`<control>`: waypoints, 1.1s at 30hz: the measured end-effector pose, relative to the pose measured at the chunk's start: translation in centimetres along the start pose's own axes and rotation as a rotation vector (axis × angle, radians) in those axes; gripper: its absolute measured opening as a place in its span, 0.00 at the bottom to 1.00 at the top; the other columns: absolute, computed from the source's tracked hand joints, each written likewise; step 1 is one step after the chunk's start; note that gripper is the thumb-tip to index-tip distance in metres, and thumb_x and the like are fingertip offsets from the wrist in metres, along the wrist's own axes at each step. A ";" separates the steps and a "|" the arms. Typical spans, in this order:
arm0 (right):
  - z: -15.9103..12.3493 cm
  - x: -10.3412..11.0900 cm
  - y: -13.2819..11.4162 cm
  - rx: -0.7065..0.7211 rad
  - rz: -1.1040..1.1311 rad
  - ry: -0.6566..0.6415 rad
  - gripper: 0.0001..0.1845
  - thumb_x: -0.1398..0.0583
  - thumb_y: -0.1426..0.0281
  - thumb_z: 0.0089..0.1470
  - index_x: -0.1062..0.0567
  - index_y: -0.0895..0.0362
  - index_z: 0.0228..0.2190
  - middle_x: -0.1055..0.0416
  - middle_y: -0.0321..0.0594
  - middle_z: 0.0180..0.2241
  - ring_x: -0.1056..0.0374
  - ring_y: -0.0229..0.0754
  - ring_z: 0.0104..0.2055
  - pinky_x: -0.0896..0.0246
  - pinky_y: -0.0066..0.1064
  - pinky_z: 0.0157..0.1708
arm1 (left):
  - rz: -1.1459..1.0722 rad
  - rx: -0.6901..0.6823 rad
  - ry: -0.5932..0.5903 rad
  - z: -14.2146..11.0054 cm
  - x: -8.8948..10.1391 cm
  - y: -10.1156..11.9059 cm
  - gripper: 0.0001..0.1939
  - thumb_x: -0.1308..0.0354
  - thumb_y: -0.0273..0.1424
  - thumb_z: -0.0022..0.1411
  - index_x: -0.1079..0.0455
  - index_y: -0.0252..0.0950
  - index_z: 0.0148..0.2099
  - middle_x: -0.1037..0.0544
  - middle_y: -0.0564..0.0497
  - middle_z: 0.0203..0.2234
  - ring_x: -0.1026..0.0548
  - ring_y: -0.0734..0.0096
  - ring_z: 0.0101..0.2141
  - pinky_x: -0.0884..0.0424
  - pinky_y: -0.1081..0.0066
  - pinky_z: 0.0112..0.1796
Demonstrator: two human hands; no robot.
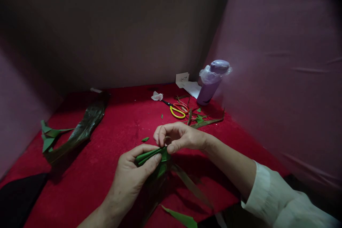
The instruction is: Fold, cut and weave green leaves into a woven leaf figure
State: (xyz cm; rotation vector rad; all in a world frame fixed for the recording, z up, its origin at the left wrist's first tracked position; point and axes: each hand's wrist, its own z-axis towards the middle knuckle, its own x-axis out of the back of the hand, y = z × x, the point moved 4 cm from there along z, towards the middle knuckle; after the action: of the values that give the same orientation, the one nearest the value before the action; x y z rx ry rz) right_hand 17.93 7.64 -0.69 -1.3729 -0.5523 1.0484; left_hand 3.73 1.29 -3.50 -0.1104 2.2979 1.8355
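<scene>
Folded green leaf (153, 157) layers are pinched between the thumb and fingers of my left hand (135, 165). My right hand (183, 137) curls at the leaf's far right edge, thumb and fingers closed on what looks like a thin brownish leaf strip, mostly hidden by the fingers. From under the folded leaf a longer brownish strip (191, 185) trails down to the right, blurred. A separate green leaf piece (181, 218) shows at the bottom edge. Just beyond my left fingers lies a small green scrap (145, 139).
Red cloth (120, 121) covers the table. Scissors (176, 111) with red and yellow handles lie near leaf scraps (200, 118) and a crumpled white tissue (157, 96). A purple container (208, 91) stands back right beside white paper (192, 88). Long dark leaves (88, 123) lie left.
</scene>
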 end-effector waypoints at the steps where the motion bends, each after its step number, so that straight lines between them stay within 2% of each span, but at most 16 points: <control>1: 0.0 0.0 0.0 -0.003 0.002 -0.005 0.11 0.34 0.73 0.44 0.28 0.62 0.31 0.37 0.37 0.34 0.40 0.33 0.34 0.45 0.25 0.34 | -0.003 0.000 0.004 0.0 0.0 0.0 0.09 0.33 0.33 0.47 0.24 0.36 0.33 0.23 0.53 0.21 0.28 0.75 0.22 0.31 0.78 0.25; 10: -0.1 -0.1 0.3 -0.032 0.006 0.010 0.12 0.33 0.70 0.43 0.29 0.62 0.30 0.37 0.37 0.33 0.40 0.33 0.33 0.44 0.26 0.33 | -0.008 0.020 0.057 0.0 -0.3 0.2 0.10 0.31 0.32 0.43 0.23 0.34 0.30 0.22 0.52 0.20 0.27 0.75 0.21 0.31 0.79 0.24; 15: 0.0 -0.1 0.2 -0.023 -0.008 0.030 0.12 0.33 0.70 0.43 0.28 0.62 0.30 0.37 0.36 0.33 0.40 0.33 0.33 0.43 0.25 0.33 | -0.028 0.034 0.088 -0.1 -0.5 0.5 0.11 0.30 0.32 0.42 0.21 0.36 0.32 0.20 0.50 0.22 0.24 0.73 0.22 0.29 0.79 0.25; 20: 0.1 -0.3 0.4 -0.025 -0.012 0.070 0.12 0.32 0.69 0.42 0.28 0.61 0.29 0.36 0.36 0.32 0.40 0.32 0.32 0.43 0.25 0.34 | -0.023 -0.032 0.148 0.1 -0.3 0.5 0.10 0.29 0.30 0.39 0.21 0.36 0.29 0.20 0.50 0.20 0.25 0.73 0.20 0.29 0.80 0.23; 23: 0.1 -0.3 0.6 -0.015 0.022 0.097 0.14 0.32 0.69 0.42 0.27 0.61 0.32 0.35 0.37 0.33 0.38 0.33 0.34 0.42 0.26 0.35 | -0.041 -0.034 0.183 0.2 0.0 0.4 0.11 0.29 0.31 0.39 0.21 0.36 0.29 0.19 0.50 0.22 0.24 0.73 0.21 0.28 0.79 0.24; 27: 0.0 0.0 0.5 0.039 0.001 0.212 0.16 0.35 0.67 0.47 0.28 0.59 0.39 0.32 0.38 0.35 0.38 0.31 0.32 0.44 0.23 0.31 | -0.098 -0.021 0.234 0.2 0.4 0.4 0.12 0.30 0.31 0.41 0.22 0.37 0.32 0.19 0.51 0.23 0.24 0.73 0.22 0.27 0.79 0.26; 30: 0.1 0.0 0.4 0.047 -0.084 0.319 0.14 0.36 0.64 0.48 0.28 0.60 0.34 0.32 0.36 0.31 0.40 0.29 0.27 0.47 0.22 0.26 | -0.156 -0.006 0.253 0.3 0.5 0.6 0.14 0.30 0.31 0.41 0.22 0.35 0.34 0.19 0.49 0.24 0.24 0.72 0.22 0.27 0.77 0.26; 33: 0.2 0.1 0.3 0.016 -0.177 0.421 0.16 0.39 0.58 0.51 0.29 0.60 0.31 0.33 0.35 0.27 0.42 0.29 0.24 0.48 0.22 0.23 | -0.224 0.011 0.295 0.4 0.6 0.9 0.16 0.29 0.31 0.39 0.23 0.34 0.35 0.19 0.49 0.24 0.24 0.71 0.22 0.26 0.76 0.26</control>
State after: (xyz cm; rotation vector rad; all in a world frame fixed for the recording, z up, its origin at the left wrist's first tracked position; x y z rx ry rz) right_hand 17.76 7.80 -1.02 -1.4504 -0.3436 0.5952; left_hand 3.00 1.94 -2.85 -0.6493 2.3638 1.7910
